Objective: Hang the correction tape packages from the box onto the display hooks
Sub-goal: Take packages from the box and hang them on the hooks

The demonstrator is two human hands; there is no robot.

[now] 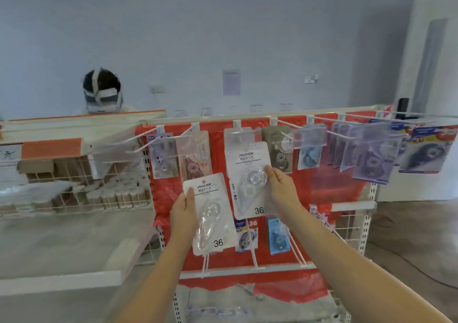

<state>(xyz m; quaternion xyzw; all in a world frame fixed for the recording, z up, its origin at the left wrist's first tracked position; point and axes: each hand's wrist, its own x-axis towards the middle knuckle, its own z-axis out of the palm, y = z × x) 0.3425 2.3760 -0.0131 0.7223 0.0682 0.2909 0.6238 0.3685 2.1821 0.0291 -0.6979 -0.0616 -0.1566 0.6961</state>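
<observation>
My left hand [184, 211] holds a white correction tape package [210, 213] marked 36 by its left edge, below the top hook row. My right hand [281, 186] grips the right edge of a second, identical package [250, 181], raised in front of a white display hook [238, 130] on the red-backed rack [322, 189]. Whether its hole is on the hook is unclear. The box is out of sight.
Other tape packages hang along the top hooks [371, 154] and on lower hooks [277, 236]. A wire shelf with boxed goods [74, 186] stands at the left. A person's head with a headset [101, 91] shows behind the left shelf.
</observation>
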